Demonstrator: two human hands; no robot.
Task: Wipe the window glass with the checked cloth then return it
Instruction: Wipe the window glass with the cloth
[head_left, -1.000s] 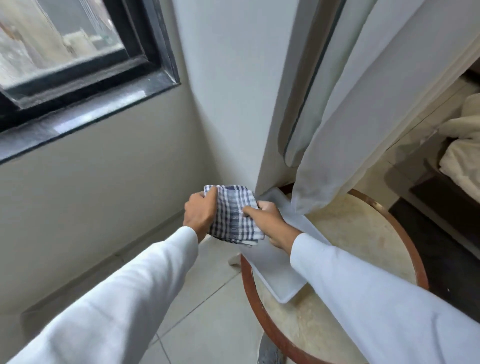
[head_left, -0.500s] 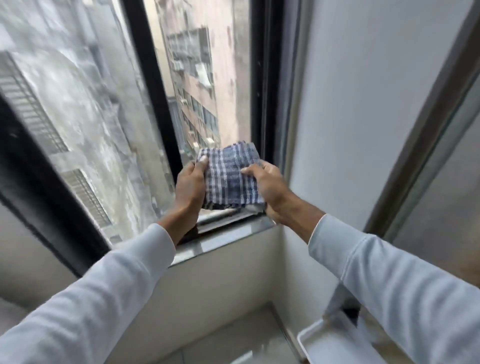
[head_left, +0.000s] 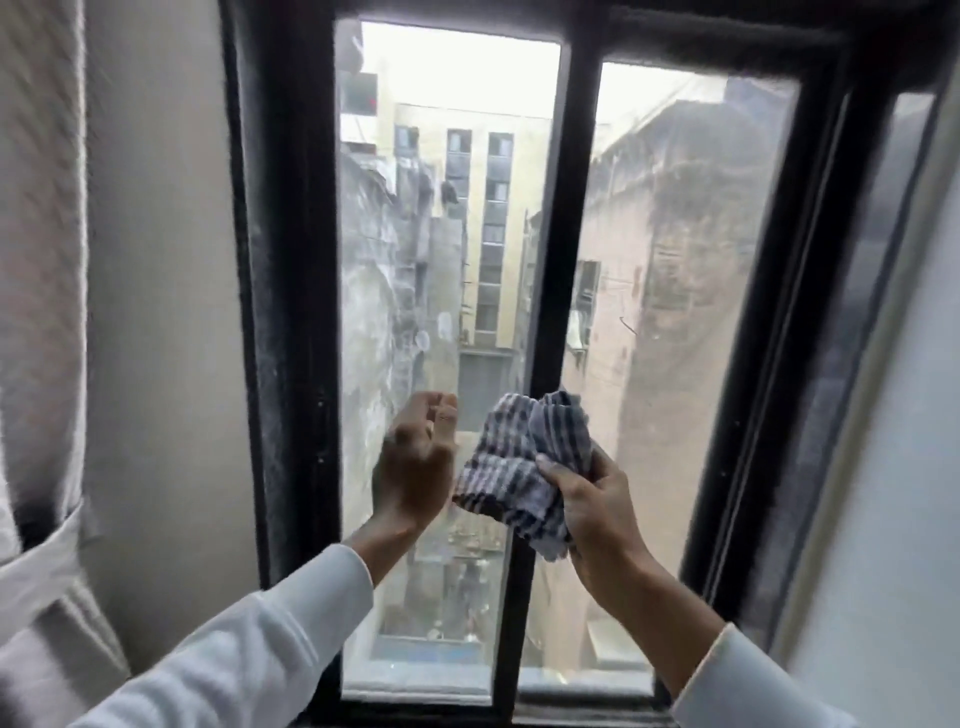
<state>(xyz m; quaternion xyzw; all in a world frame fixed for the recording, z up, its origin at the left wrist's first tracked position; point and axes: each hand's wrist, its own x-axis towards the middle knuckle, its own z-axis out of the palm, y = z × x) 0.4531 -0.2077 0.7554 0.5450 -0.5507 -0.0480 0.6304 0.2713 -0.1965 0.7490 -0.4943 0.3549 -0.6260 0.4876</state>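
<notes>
The blue-and-white checked cloth (head_left: 524, 462) is bunched up in my right hand (head_left: 597, 499), which grips its lower right part in front of the window's middle black bar. My left hand (head_left: 415, 462) hovers just left of the cloth, fingers loosely curled and apart, holding nothing. Both are raised before the window glass (head_left: 670, 260), two panes in a black frame (head_left: 283, 260). Whether the cloth touches the glass I cannot tell.
A pale curtain (head_left: 41, 312) with a tie-back hangs at the left edge beside a strip of wall. A white wall (head_left: 904, 467) closes in on the right. Buildings show through the streaked glass. The sill runs along the bottom.
My view has swung up from the round table and tray to face the window. Both hands lifted the cloth; my left hand has let go and the cloth is now bunched in my right.
</notes>
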